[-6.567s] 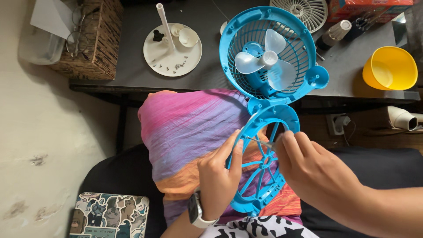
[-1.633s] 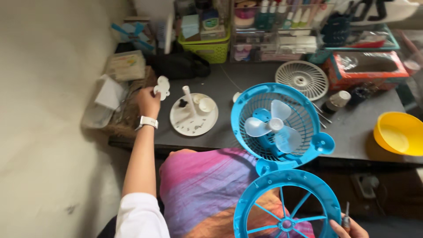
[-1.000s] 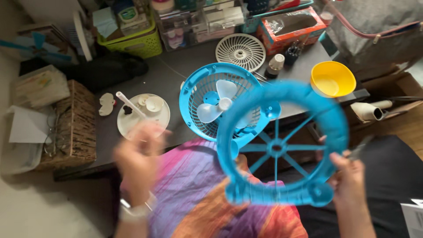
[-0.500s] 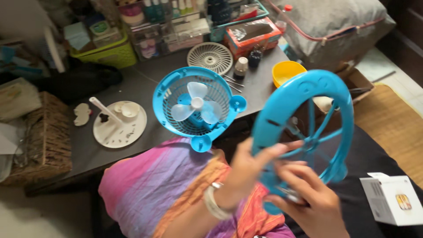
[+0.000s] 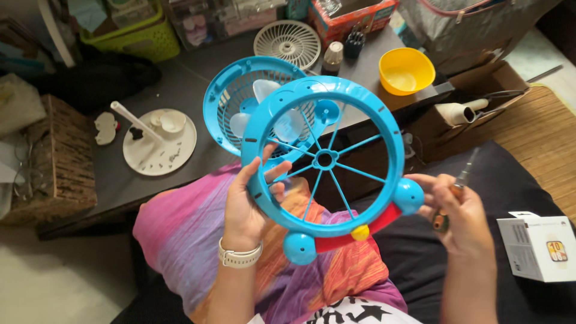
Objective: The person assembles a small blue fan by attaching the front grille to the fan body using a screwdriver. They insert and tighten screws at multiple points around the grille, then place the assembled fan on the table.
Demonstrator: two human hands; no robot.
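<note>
— What has the left hand (image 5: 247,201) got?

— It grips the blue spoked fan guard (image 5: 324,159) at the ring's nine o'clock edge, thumb on the face, fingers curled around the rim. A pale watch band sits on that wrist.

— And the right hand (image 5: 459,213)?

— Closed around a small screwdriver (image 5: 457,187), its thin shaft pointing up toward one o'clock. The hand's knuckles sit just beside the round blue knob at the ring's four o'clock; whether they touch it, I cannot tell.

— Where is the guard itself?

— Held up over the lap, face to the viewer, spokes meeting at a small hub. A red strip with a yellow button runs along its lower edge, between five and six o'clock, with another blue knob at seven.

— What lies behind it?

— At eleven o'clock from the ring, partly covered by it, the blue fan body (image 5: 240,111) with pale blades rests on the dark table (image 5: 198,66). Further out at nine o'clock, a white round base (image 5: 159,143) with a stem and small loose parts. At twelve, a white grille (image 5: 287,43); at one, a yellow bowl (image 5: 407,71).

— And below?

— A pink, purple and orange cloth (image 5: 192,222) covers the lap. A white box (image 5: 540,247) lies well apart at four o'clock, on dark fabric.
</note>
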